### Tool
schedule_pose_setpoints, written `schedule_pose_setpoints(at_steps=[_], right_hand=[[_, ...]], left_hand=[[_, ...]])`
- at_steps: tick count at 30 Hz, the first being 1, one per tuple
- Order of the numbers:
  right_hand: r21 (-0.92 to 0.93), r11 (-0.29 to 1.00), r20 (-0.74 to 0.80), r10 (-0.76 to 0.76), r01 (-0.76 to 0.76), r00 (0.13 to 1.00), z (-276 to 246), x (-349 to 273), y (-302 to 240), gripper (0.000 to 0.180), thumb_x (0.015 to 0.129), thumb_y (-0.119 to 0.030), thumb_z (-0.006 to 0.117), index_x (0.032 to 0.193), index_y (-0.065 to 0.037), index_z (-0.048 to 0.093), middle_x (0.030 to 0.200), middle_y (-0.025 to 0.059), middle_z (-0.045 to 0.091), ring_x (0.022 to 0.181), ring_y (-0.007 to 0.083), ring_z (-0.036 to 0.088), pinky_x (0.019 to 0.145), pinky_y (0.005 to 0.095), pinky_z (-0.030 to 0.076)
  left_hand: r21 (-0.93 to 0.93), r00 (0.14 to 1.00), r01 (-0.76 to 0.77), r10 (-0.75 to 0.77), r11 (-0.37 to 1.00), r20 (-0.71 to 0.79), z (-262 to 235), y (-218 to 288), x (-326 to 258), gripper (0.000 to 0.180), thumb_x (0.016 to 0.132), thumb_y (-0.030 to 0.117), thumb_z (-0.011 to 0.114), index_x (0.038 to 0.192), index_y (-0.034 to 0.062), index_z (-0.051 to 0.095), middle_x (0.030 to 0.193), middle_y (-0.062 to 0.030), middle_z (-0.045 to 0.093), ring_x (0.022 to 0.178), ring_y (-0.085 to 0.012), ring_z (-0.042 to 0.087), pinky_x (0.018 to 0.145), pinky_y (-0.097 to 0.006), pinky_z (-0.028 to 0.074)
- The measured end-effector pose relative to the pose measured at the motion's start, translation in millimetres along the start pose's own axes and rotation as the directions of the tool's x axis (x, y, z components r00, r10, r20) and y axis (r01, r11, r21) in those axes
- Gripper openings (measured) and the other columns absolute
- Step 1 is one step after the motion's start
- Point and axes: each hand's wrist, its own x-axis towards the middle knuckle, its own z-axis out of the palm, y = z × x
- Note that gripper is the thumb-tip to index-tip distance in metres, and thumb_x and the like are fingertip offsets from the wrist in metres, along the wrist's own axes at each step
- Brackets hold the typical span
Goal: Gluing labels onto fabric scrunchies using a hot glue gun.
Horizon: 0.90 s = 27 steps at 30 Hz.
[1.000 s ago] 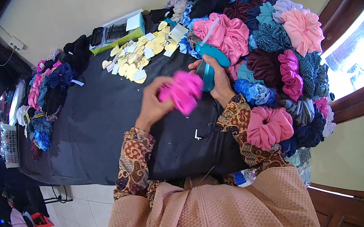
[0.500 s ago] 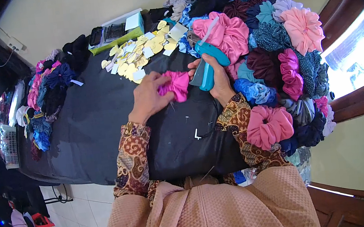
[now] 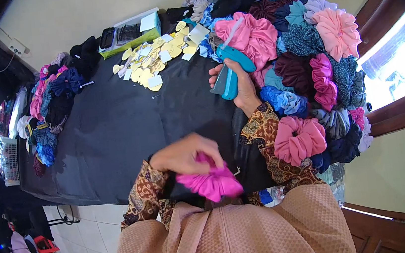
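At the table's near edge, close to my body, my left hand pinches a bright magenta scrunchie. My right hand is wrapped round the handle of a teal tagging gun, raised over the right part of the table, with a strip of clear fasteners standing up from its top. Between the two hands there is a gap of bare black cloth. Beyond the gun lies a heap of yellow and white paper tags.
A large pile of scrunchies in many colours crowds the right side. A smaller group of scrunchies lies at the left. Behind the tags stands a green-and-white box with dark items inside. Black cloth covers the table.
My left hand has drawn the magenta scrunchie away from the tagging gun, down toward my body. The right hand with the gun stays almost where it was.
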Motion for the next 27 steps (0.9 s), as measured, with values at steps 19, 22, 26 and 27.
schedule_pose_setpoints(at_steps=[19,22,26,27], right_hand=[[-0.014,1.0,-0.037,0.01,-0.01,0.999,-2.1,-0.8,-0.9,0.043,0.084,-0.039,0.064,0.092,0.002,0.059,0.09,0.0169,0.066,0.073,0.0238,0.067,0.066,0.0356,0.056],[-0.052,0.998,-0.002,0.025,-0.025,1.0,-0.6,-0.2,-0.8,0.044,0.088,-0.041,0.057,0.096,0.002,0.059,0.095,0.0174,0.065,0.078,0.0234,0.067,0.07,0.0369,0.056],[-0.057,0.998,-0.01,0.021,-0.021,1.0,-1.8,-0.6,-0.4,0.044,0.088,-0.041,0.057,0.096,0.002,0.058,0.095,0.0174,0.065,0.078,0.0236,0.067,0.07,0.0371,0.056],[-0.052,0.998,-0.004,0.022,-0.022,1.0,-1.9,-0.5,0.1,0.044,0.088,-0.041,0.057,0.096,0.002,0.058,0.095,0.0174,0.065,0.078,0.0235,0.066,0.07,0.0371,0.056]], left_hand=[[0.215,0.147,0.38,0.171,0.9,-0.974,-52.7,-74.4,38.2,0.024,0.079,0.013,0.067,0.101,0.0042,0.068,0.092,-0.0108,0.065,0.074,-0.0191,0.062,0.068,-0.03,0.05],[0.303,0.038,0.691,0.386,0.656,-0.922,-75.1,-93.8,16.6,0.026,0.076,0.017,0.067,0.099,0.0041,0.068,0.097,-0.0125,0.063,0.095,-0.0304,0.054,0.083,-0.04,0.044],[0.213,0.059,0.85,0.314,0.482,-0.947,-82.9,-109.3,13.6,0.039,0.073,0.023,0.068,0.107,0.0046,0.064,0.12,-0.0153,0.053,0.115,-0.0365,0.042,0.094,-0.047,0.036],[0.213,0.059,0.849,0.314,0.483,-0.948,-84.1,-111.1,14.7,0.039,0.073,0.023,0.068,0.107,0.0046,0.064,0.12,-0.0153,0.053,0.115,-0.0365,0.042,0.094,-0.047,0.036]])
